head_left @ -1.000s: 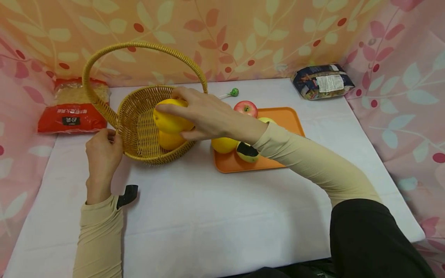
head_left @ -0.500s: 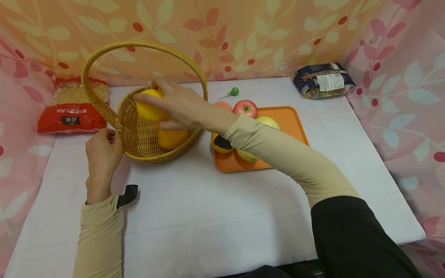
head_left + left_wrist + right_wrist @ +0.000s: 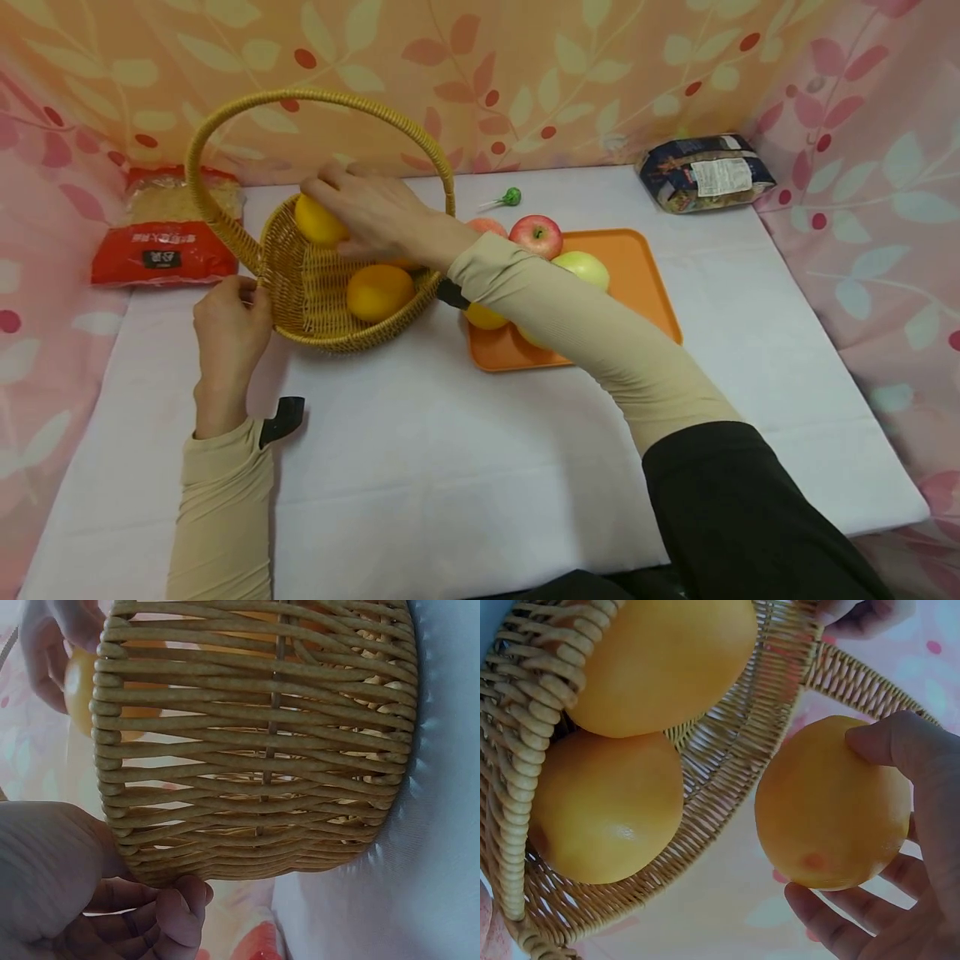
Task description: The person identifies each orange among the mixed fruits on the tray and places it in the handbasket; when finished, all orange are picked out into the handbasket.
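Note:
In the head view a wicker basket (image 3: 303, 287) with a tall arched handle stands at the left of the table. My right hand (image 3: 382, 212) holds a smooth yellow-orange mango (image 3: 318, 221) over the basket's far side, below the handle. In the right wrist view the thumb lies on one side of this mango (image 3: 832, 802) and the fingers on the other. Two more yellow-orange mangoes lie inside the basket, a front one (image 3: 380, 292) and another (image 3: 611, 806) beside it. My left hand (image 3: 234, 329) pinches the basket's near-left rim; its thumb and fingers also show in the left wrist view.
An orange tray (image 3: 637, 275) holds a red apple (image 3: 536, 236), a pale green fruit (image 3: 583, 268) and yellow fruit partly under my right sleeve. Behind lies a green lollipop (image 3: 512, 197). A red bag (image 3: 165, 250) is at the left, a dark packet (image 3: 705, 173) at back right.
My right hand has moved left and toward the back with the mango, uncovering the front mango in the basket. The left hand stays on the rim.

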Demonstrator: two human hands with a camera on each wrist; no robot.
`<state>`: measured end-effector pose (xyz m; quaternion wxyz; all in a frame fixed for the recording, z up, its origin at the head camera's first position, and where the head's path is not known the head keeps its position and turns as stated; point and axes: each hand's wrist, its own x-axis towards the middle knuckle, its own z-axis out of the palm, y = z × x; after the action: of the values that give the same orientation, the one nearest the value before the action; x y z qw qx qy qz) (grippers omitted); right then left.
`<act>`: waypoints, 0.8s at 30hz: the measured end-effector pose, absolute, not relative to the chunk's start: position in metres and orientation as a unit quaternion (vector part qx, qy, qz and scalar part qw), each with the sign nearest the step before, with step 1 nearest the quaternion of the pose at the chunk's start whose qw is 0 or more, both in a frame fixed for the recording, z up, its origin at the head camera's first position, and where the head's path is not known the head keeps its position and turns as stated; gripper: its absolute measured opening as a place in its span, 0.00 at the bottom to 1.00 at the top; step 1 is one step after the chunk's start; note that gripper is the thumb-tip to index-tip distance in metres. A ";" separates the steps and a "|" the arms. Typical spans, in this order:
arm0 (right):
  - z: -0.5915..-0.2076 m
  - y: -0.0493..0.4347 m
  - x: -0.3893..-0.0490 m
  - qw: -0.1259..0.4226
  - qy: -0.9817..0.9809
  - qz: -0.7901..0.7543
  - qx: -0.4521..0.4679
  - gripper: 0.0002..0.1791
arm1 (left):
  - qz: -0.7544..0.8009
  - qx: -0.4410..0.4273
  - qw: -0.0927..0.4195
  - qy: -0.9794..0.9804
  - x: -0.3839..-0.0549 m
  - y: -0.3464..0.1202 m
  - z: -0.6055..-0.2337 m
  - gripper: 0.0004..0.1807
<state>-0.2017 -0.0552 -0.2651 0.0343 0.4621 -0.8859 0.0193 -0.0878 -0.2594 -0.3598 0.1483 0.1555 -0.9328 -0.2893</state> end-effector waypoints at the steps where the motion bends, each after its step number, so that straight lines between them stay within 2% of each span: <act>1: -0.266 -0.056 -0.203 0.028 -0.888 0.018 0.458 0.36 | -0.289 0.155 0.150 -0.933 -0.088 -0.259 -0.360 0.20; 10: -0.274 -0.063 -0.215 0.009 -0.897 0.018 0.442 0.32 | -0.286 0.150 0.165 -0.932 -0.087 -0.259 -0.360 0.20; 18: -0.281 -0.069 -0.222 0.003 -0.901 0.005 0.433 0.27 | -0.284 0.154 0.158 -0.933 -0.086 -0.259 -0.360 0.19; 24: -0.285 -0.072 -0.228 -0.007 -0.902 -0.029 0.431 0.31 | -0.285 0.154 0.156 -0.933 -0.087 -0.258 -0.360 0.19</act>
<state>-0.2281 -0.0721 -0.2851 -0.0073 0.4309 -0.9019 -0.0291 -0.0869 -0.2581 -0.3599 0.1559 0.1542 -0.9331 -0.2851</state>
